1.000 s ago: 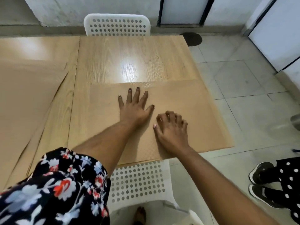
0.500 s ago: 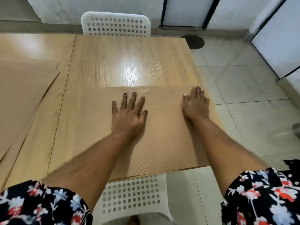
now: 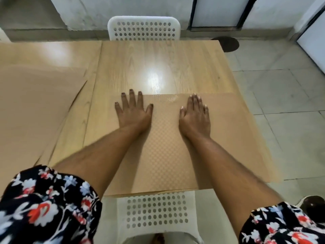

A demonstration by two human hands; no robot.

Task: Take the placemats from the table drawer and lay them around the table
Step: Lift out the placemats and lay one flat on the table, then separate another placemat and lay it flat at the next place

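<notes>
Placemat (image 3: pixel 167 143) flat under left hand (image 3: pixel 133 113); right hand (image 3: pixel 194 117) too

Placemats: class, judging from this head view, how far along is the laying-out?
Done: one mat lies on the left part of the table. In hand: left hand and right hand press a second mat flat; it overhangs the right edge. Left: the far place by the chair is bare.

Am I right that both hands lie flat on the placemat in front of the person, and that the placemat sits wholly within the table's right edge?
Not quite. In the head view both hands, left hand and right hand, do lie flat on the placemat, but it overhangs the table's right edge.
</notes>
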